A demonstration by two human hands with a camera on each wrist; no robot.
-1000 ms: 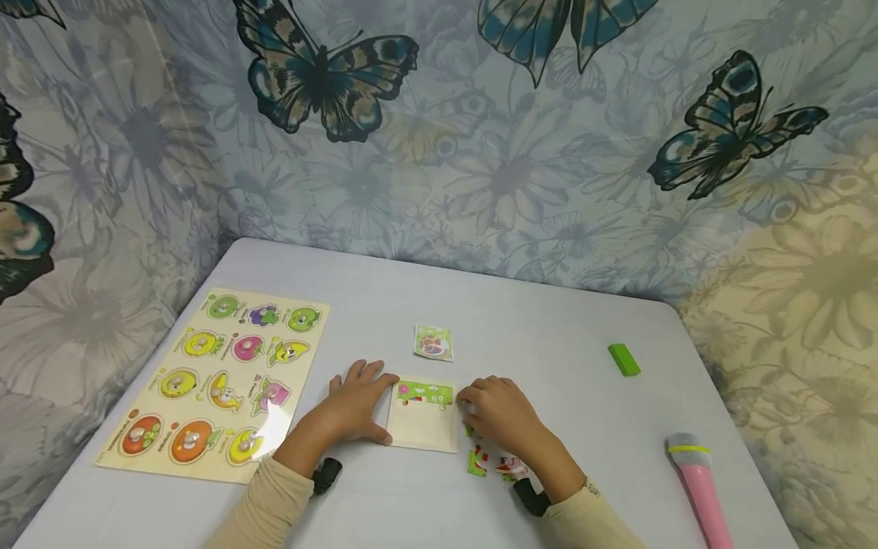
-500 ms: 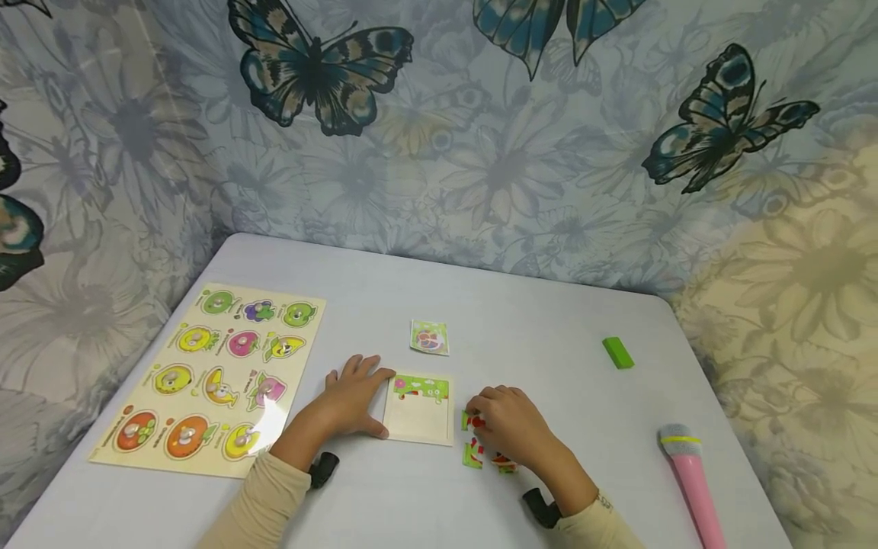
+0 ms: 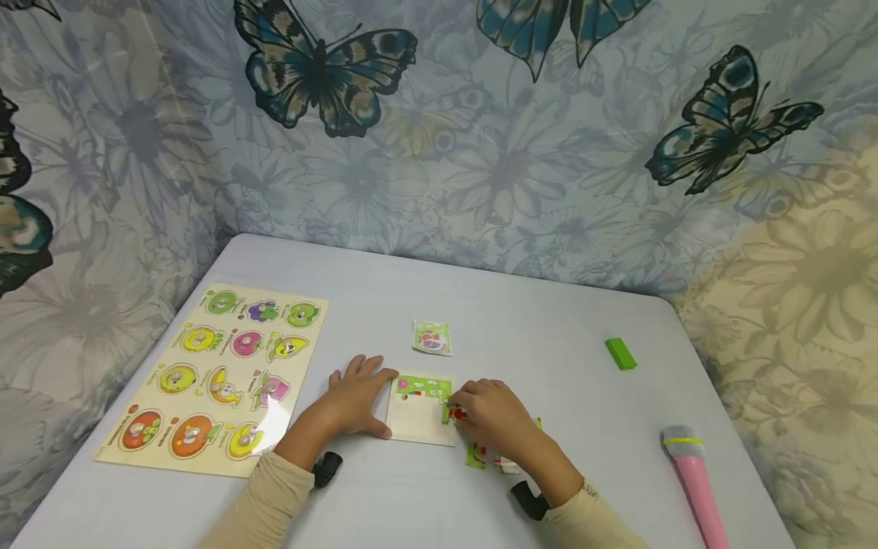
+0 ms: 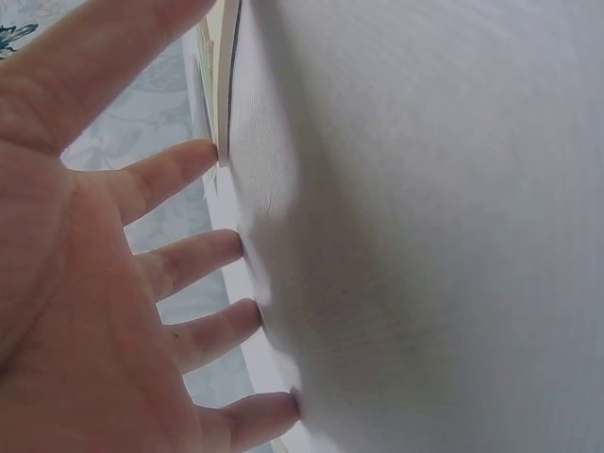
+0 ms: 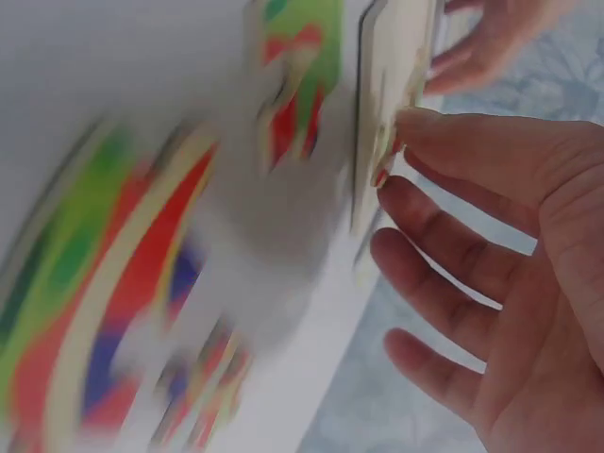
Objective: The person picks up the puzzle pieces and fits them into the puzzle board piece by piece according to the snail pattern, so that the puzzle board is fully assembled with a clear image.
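A small wooden jigsaw tray lies flat in the middle of the table, its top strip filled with green picture pieces. Along its left side my left hand is spread, thumb at the lower corner and index finger at the upper one. My right hand pinches a green and red puzzle piece between thumb and index finger at the tray's right edge. In the right wrist view most of this piece is hidden by the fingertips. Loose puzzle pieces lie below that hand, partly covered by it.
A large fruit peg board lies to the left. Behind the tray is a small picture card. On the right are a green block and a pink toy microphone. A butterfly-patterned wall borders the table's back.
My right hand left the tray's edge for the loose pieces, then came back left to the tray with a green and red puzzle piece. My left hand has stayed at the tray's left side.
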